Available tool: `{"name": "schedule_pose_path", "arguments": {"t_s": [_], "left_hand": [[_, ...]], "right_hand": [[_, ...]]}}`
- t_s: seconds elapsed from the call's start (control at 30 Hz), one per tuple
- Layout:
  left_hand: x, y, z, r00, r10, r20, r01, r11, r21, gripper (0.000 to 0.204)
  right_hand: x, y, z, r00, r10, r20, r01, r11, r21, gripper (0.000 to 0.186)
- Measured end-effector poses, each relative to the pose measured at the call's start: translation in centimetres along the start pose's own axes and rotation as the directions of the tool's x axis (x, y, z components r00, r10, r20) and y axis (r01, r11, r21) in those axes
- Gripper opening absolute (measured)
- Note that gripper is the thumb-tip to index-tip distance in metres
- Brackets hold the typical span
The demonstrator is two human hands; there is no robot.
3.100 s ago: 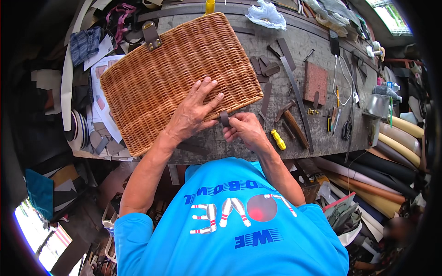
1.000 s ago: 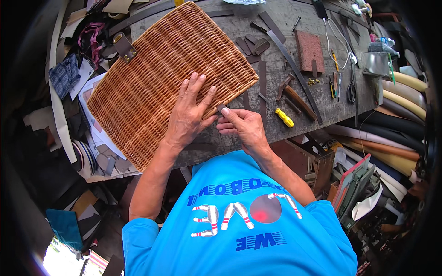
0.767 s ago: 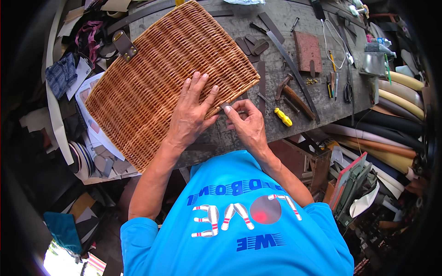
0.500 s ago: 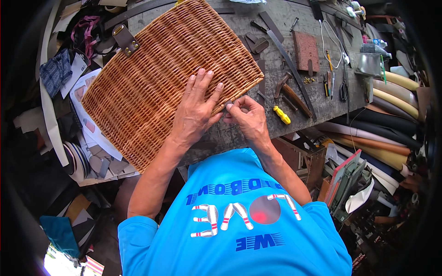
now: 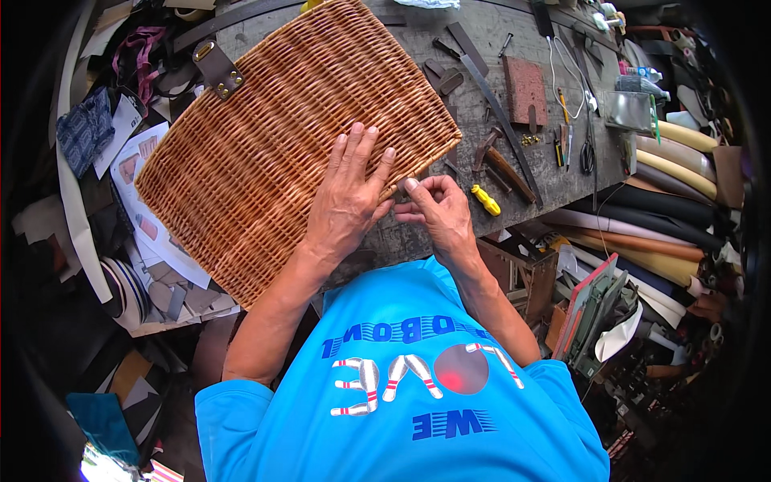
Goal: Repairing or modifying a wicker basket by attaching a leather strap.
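A woven brown wicker panel point(image 5: 273, 169) lies tilted on the workbench, with a riveted dark leather clasp point(image 5: 218, 71) on its upper-left edge. My left hand point(image 5: 344, 201) rests on the panel near its right edge, palm down, fingers stretched out. My right hand point(image 5: 440, 210) is just beside it at that edge, thumb and fingers closed on a small dark leather strap point(image 5: 404, 188), mostly hidden by the fingers. A yellow-handled tool point(image 5: 486, 200) and a hammer point(image 5: 503, 169) lie to the right of my right hand.
The grey workbench point(image 5: 393, 245) also bears a long dark strip point(image 5: 502, 120), a reddish block point(image 5: 526, 92), a white cable point(image 5: 574, 68) and a metal box point(image 5: 630, 110). Papers point(image 5: 173, 249) lie at left. Rolls of material point(image 5: 658, 209) crowd the right side.
Since the earliest frame the panel appears turned clockwise and farther left, as the view has shifted too. Both hands stay at its edge; the strap is now more covered by my right fingers.
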State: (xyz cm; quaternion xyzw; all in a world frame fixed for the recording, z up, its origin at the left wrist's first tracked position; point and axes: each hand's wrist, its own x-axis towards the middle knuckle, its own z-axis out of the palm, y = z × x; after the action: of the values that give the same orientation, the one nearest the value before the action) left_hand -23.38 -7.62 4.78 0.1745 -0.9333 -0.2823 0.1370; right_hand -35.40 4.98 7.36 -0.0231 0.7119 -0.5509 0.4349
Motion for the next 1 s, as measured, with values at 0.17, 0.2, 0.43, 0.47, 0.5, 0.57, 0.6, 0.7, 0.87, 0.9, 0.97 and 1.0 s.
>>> {"name": "schedule_pose_path", "arguments": {"t_s": [0.17, 0.2, 0.43, 0.47, 0.5, 0.57, 0.6, 0.7, 0.87, 0.9, 0.97, 1.0], "left_hand": [[0.1, 0.0, -0.1, 1.0, 0.004, 0.003, -0.004, 1.0, 0.0, 0.076], [0.1, 0.0, -0.1, 1.0, 0.006, 0.001, -0.006, 1.0, -0.003, 0.076], [0.0, 0.0, 0.1, 1.0, -0.006, 0.005, 0.006, 1.0, -0.001, 0.077], [0.0, 0.0, 0.1, 1.0, -0.006, 0.004, 0.006, 1.0, -0.002, 0.077], [0.0, 0.0, 0.1, 1.0, -0.004, 0.007, 0.004, 1.0, -0.007, 0.077], [0.0, 0.1, -0.1, 1.0, -0.011, 0.013, 0.011, 1.0, -0.004, 0.077], [0.0, 0.1, -0.1, 1.0, -0.008, 0.018, 0.008, 1.0, -0.011, 0.077], [0.1, 0.0, 0.2, 1.0, -0.01, 0.021, 0.01, 1.0, -0.012, 0.077], [0.4, 0.0, 0.2, 0.999, 0.019, 0.036, -0.019, 1.0, 0.0, 0.079], [0.3, 0.0, 0.1, 1.0, 0.009, 0.026, -0.009, 1.0, 0.01, 0.08], [-0.1, -0.3, 0.2, 1.0, -0.007, 0.004, 0.007, 1.0, 0.004, 0.081], [0.0, -0.2, 0.4, 1.0, 0.002, 0.003, -0.002, 1.0, 0.009, 0.081]], "right_hand": [[0.2, -0.6, -0.5, 0.989, 0.146, 0.032, -0.144, 0.987, -0.067, 0.036], [0.2, -0.7, -0.6, 0.981, 0.192, 0.027, -0.19, 0.98, -0.05, 0.037], [0.4, -0.6, -0.7, 0.973, 0.213, 0.084, -0.216, 0.976, 0.02, 0.043], [0.6, -0.8, -0.8, 0.973, 0.216, 0.079, -0.218, 0.976, 0.02, 0.043], [0.8, -1.1, -1.1, 0.963, 0.256, 0.082, -0.255, 0.967, -0.014, 0.043], [1.1, -1.5, -1.2, 0.949, 0.301, 0.092, -0.297, 0.953, -0.057, 0.043], [1.1, -1.7, -1.2, 0.948, 0.305, 0.085, -0.302, 0.952, -0.055, 0.043], [1.3, -1.8, -1.1, 0.95, 0.305, 0.068, -0.298, 0.95, -0.095, 0.043], [1.8, -3.5, -0.2, 0.965, 0.252, 0.08, -0.222, 0.936, -0.271, 0.036], [2.0, -3.5, -0.2, 0.966, 0.246, 0.083, -0.213, 0.934, -0.286, 0.036], [1.7, -3.2, 0.0, 0.979, 0.198, 0.056, -0.162, 0.91, -0.382, 0.036], [1.1, -3.1, 0.2, 0.988, 0.149, 0.029, -0.119, 0.88, -0.46, 0.035]]}}
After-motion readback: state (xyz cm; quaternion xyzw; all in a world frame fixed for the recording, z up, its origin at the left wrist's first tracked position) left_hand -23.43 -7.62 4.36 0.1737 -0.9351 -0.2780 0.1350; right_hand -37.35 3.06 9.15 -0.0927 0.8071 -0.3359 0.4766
